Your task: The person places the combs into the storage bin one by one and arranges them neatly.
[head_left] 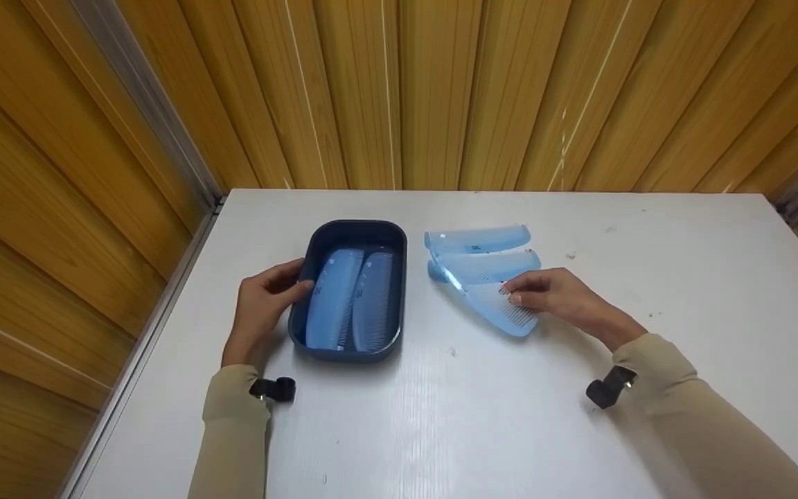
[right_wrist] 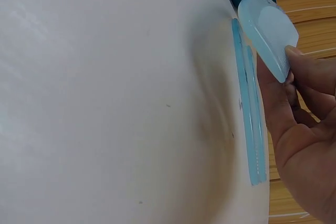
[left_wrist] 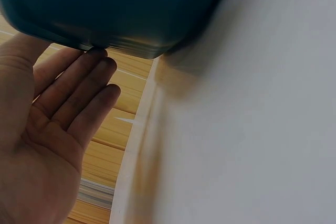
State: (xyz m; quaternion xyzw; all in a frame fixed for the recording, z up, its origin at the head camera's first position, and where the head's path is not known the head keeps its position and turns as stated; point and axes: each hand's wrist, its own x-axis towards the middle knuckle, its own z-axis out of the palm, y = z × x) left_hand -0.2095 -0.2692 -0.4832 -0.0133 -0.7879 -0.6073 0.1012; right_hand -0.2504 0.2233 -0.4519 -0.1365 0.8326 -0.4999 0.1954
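In the head view my left hand point(head_left: 260, 301) holds the left wall of a dark blue plastic box point(head_left: 302, 346), thumb at the rim and fingers against the outside. Two light blue combs, a left one point(head_left: 330, 301) and a right one point(head_left: 373, 301), lie side by side in the box. To the right of the box, my right hand point(head_left: 565, 301) pinches a translucent blue comb point(head_left: 482, 305) by its toothed side, tilted above the table. Behind it, two more combs, a far one point(head_left: 489, 239) and a nearer one point(head_left: 510, 265), lie on the table, the nearer partly hidden.
Everything rests on a white table point(head_left: 427, 416) with a few small marks. Wood-patterned panels point(head_left: 433, 90) stand along its back and left sides. Each wrist wears a small black device, a left one point(head_left: 276, 389) and a right one point(head_left: 610, 388).
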